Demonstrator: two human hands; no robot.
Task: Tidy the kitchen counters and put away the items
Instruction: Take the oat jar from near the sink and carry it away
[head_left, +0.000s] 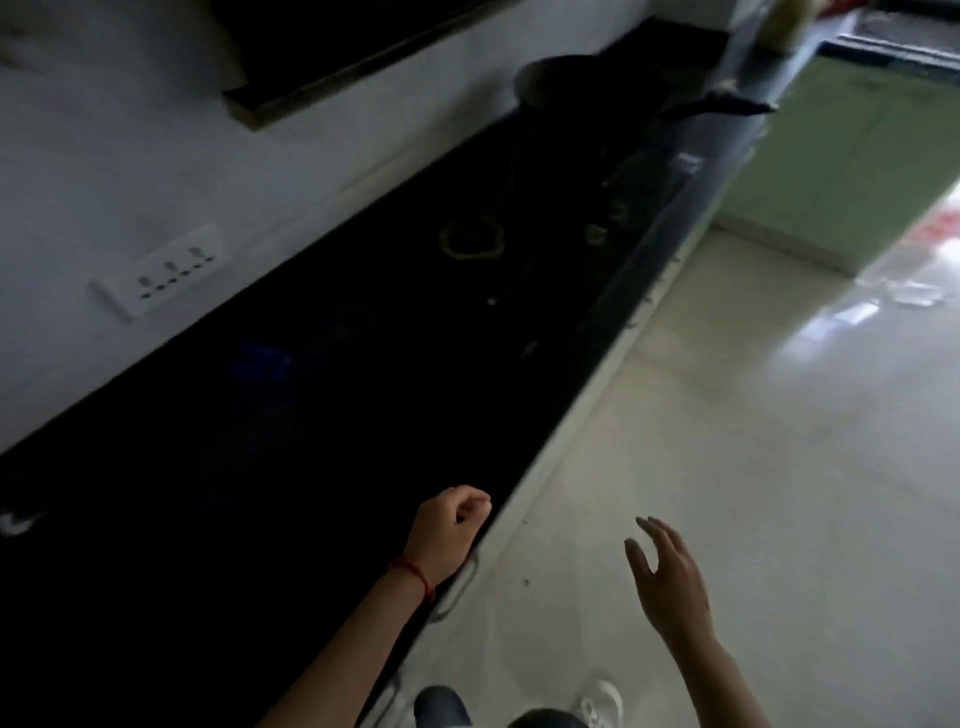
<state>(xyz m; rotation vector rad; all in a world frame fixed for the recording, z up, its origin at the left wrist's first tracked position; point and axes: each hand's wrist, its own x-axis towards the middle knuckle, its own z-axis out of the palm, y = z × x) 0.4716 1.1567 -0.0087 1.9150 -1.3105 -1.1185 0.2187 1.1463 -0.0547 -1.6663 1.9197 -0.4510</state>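
A long black counter (291, 415) runs diagonally from lower left to upper right; the view is dark and blurred. My left hand (449, 525) hovers over the counter's front edge with its fingers curled in, and nothing shows inside them. A red string circles that wrist. My right hand (667, 577) hangs over the pale floor to the right of the counter, fingers spread and relaxed, holding nothing. Farther along the counter lies a gas hob with a burner ring (471, 239) and a dark wok (582, 83) whose handle sticks out past the edge.
A white wall with a socket strip (166, 270) backs the counter, and a dark range hood (332, 57) hangs above. The glossy light floor (753, 441) lies to the right, with a green cabinet (852, 166) beyond. A white shoe (602, 701) shows at the bottom.
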